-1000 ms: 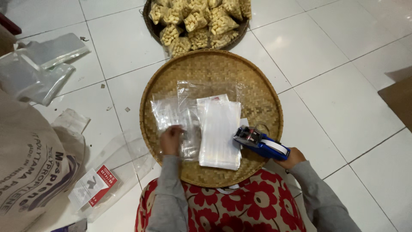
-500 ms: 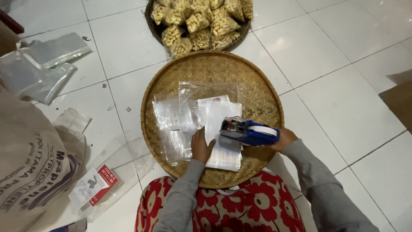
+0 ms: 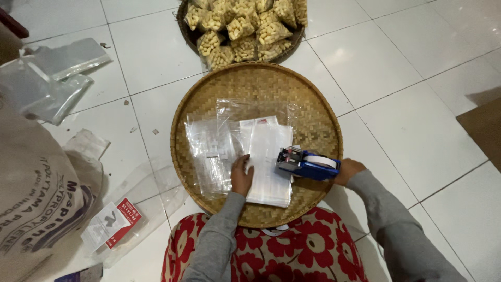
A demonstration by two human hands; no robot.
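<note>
My left hand (image 3: 241, 175) presses flat on a stack of clear plastic bags (image 3: 266, 159) lying in a round woven bamboo tray (image 3: 313, 112). A blue label gun (image 3: 308, 164) is gripped in my right hand (image 3: 348, 171), its black nose touching the right edge of the stack. More loose clear bags (image 3: 209, 151) lie to the left of my left hand on the tray.
A second basket (image 3: 242, 26) with several filled snack packets sits beyond the tray. Left on the tiled floor are a large printed sack (image 3: 36, 198), clear plastic bags (image 3: 47, 83) and a red-and-white card in plastic (image 3: 112, 222). A brown board (image 3: 482, 130) lies at right.
The label gun has moved right and down, off the middle of the stack to its right edge. My left hand stays on the stack.
</note>
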